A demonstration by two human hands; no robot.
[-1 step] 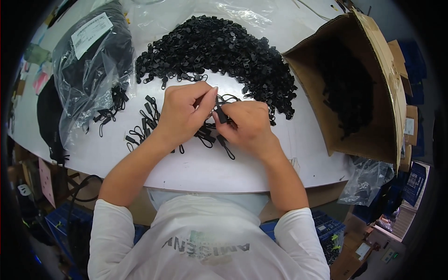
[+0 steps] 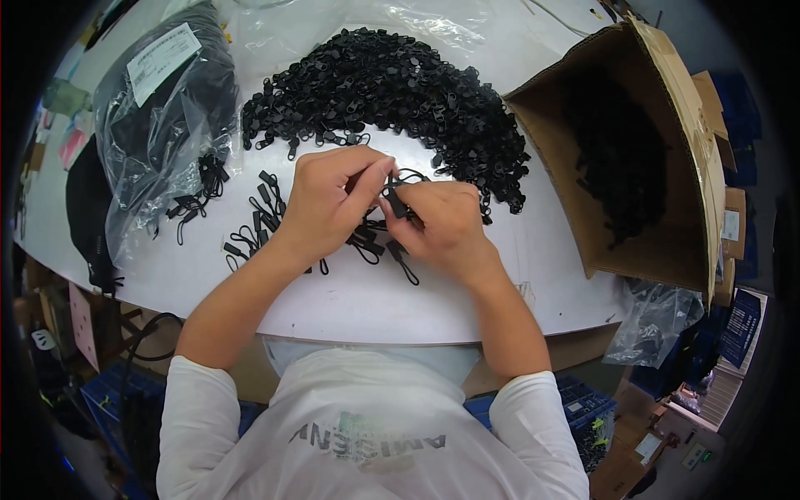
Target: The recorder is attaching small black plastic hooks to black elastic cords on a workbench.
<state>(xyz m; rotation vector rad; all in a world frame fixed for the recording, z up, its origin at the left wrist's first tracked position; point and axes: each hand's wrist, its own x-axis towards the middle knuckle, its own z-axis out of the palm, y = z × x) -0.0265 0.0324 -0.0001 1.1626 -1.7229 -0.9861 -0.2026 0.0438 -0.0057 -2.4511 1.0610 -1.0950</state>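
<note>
Where the right hand [image 2: 444,218] pinches the tab [image 2: 395,203], its long axis points bodyward.

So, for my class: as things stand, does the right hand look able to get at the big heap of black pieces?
Probably yes: the heap lies just beyond the right hand, with nothing visible blocking the way, though it may first need to release the black cord pull.

My left forearm [image 2: 250,292] and right forearm [image 2: 504,312] are slanting inward from the lower frame; just above centre, my left hand [image 2: 327,196] and right hand [image 2: 443,218] are nearly touching, fingers [image 2: 357,156] curled and thumbs [image 2: 371,185] pinching in.
</note>
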